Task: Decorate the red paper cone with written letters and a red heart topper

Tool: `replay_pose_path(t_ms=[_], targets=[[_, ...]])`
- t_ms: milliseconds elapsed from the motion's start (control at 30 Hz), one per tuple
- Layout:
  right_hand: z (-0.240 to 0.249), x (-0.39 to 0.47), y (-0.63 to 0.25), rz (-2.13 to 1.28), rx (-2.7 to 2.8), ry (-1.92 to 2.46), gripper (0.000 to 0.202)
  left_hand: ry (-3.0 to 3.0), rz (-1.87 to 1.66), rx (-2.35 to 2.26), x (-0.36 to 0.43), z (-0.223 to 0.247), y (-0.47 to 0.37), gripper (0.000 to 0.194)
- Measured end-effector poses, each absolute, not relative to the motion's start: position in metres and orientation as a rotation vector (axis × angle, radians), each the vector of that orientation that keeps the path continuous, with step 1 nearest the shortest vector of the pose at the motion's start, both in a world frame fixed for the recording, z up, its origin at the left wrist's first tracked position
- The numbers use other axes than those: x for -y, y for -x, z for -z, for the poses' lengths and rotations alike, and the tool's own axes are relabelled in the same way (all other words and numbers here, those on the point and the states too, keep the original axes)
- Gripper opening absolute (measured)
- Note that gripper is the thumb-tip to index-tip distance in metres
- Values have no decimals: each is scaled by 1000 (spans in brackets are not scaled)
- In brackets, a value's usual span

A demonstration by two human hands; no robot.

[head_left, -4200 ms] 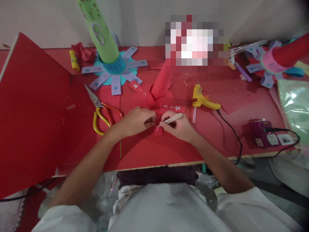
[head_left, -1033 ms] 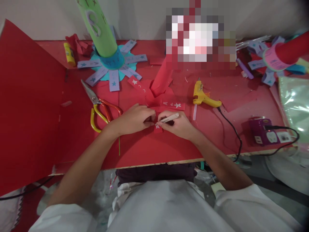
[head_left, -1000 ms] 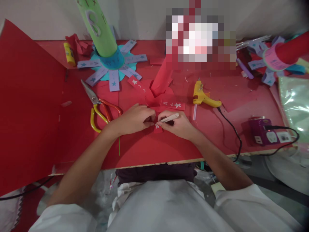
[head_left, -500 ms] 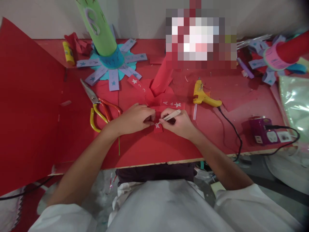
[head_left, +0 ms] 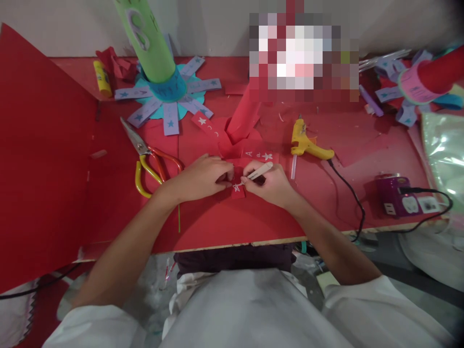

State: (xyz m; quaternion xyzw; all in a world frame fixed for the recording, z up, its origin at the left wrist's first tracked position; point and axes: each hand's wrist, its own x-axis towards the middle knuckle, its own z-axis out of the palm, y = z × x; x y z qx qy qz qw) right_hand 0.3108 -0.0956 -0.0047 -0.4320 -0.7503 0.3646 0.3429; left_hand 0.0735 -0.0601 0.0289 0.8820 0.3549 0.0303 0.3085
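A white marker [head_left: 261, 171] is held in my right hand [head_left: 270, 186], its tip at a white star drawn on a red paper strip [head_left: 238, 193]. Beside it, my left hand [head_left: 210, 178] has its fingers curled at the strip's left side; whether they pinch the paper cannot be made out. The strip hangs toward me from a red paper piece with a rolled red tube [head_left: 243, 116] rising behind. Other strips of that piece carry white stars and letters.
Scissors [head_left: 145, 150] with red and yellow handles lie left of my hands. Behind them stands a green paper tube [head_left: 154, 53] on a blue base. To the right are a yellow glue gun [head_left: 308, 145] and a purple power socket box [head_left: 397, 195]. A red panel [head_left: 43, 159] rises at far left.
The marker and my right hand have shifted very slightly to the right. My left hand stays in place.
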Motion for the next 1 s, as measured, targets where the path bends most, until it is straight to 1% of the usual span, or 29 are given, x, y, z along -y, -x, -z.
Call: replay_pose_path(t_ms=[267, 500, 867, 1000], targets=[[2, 96, -310, -1049, 1970, 1050, 12, -2335, -70, -947, 60, -30, -74, 4], [0, 95, -312, -1042, 1870, 1150, 14, -2321, -77, -957, 60, -29, -74, 4], [1, 93, -309, -1065, 1957, 1091, 14, -2296, -61, -973, 60, -34, -76, 11], [2, 93, -310, -1064, 1975, 1089, 13, -2302, -79, -955, 60, -32, -75, 10]])
